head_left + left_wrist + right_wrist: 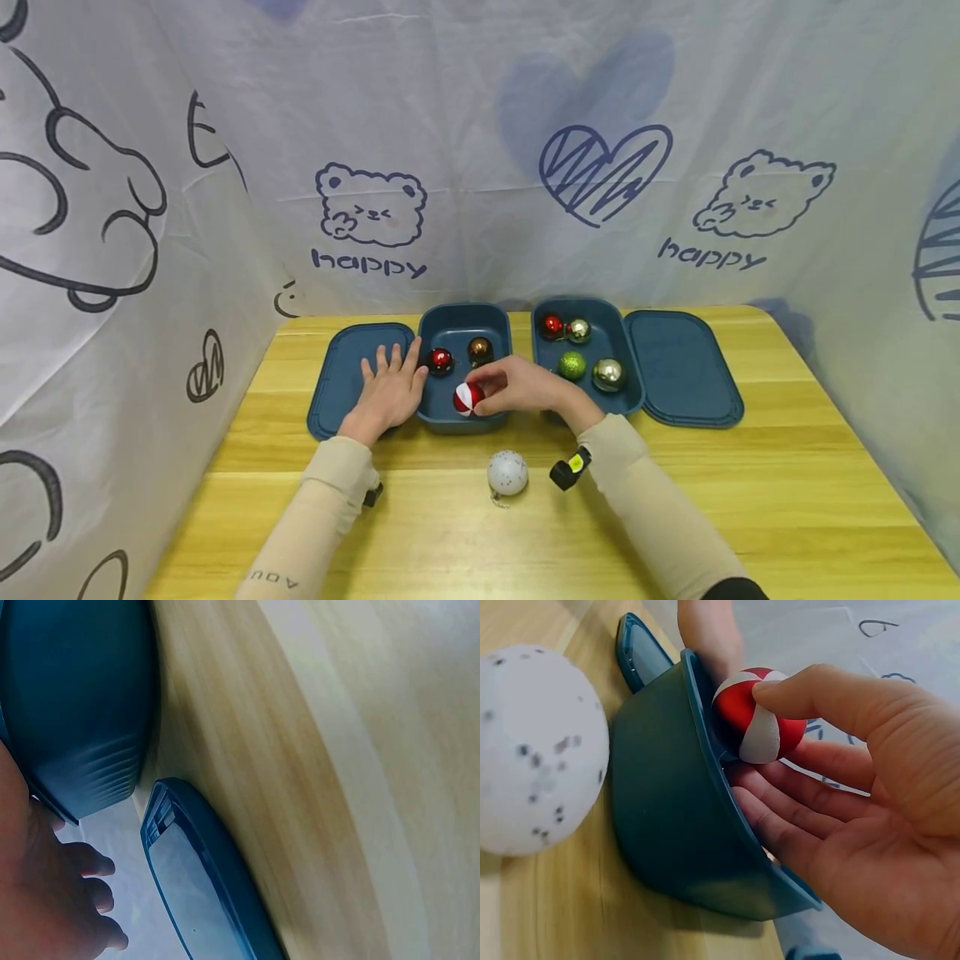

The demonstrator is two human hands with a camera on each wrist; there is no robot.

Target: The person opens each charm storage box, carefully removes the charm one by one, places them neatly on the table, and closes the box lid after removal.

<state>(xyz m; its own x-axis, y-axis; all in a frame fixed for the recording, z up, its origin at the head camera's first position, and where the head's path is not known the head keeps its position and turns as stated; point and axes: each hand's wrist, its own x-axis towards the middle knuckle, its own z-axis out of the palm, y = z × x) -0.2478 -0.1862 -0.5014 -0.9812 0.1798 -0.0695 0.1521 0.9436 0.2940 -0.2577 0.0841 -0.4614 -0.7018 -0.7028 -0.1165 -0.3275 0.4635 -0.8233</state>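
Note:
My right hand (525, 385) pinches a red-and-white striped Christmas ball (759, 712) between thumb and fingers, over the front part of the left blue box (462, 427). In that box lie a shiny red ball (440, 361) and a brown ball (480, 350). With its fingers spread, my left hand (390, 390) is at the left wall of the same box, above a flat blue lid (341, 375). In front of the box, a white speckled ball (507, 473) sits on the table; it looms large in the right wrist view.
A second blue box (592, 308) stands to the right, with a red ball (552, 326), a green glitter ball (572, 365) and gold balls (608, 375) in it. Its lid (684, 367) lies on its right. A printed white curtain (480, 167) borders the wooden table (795, 467).

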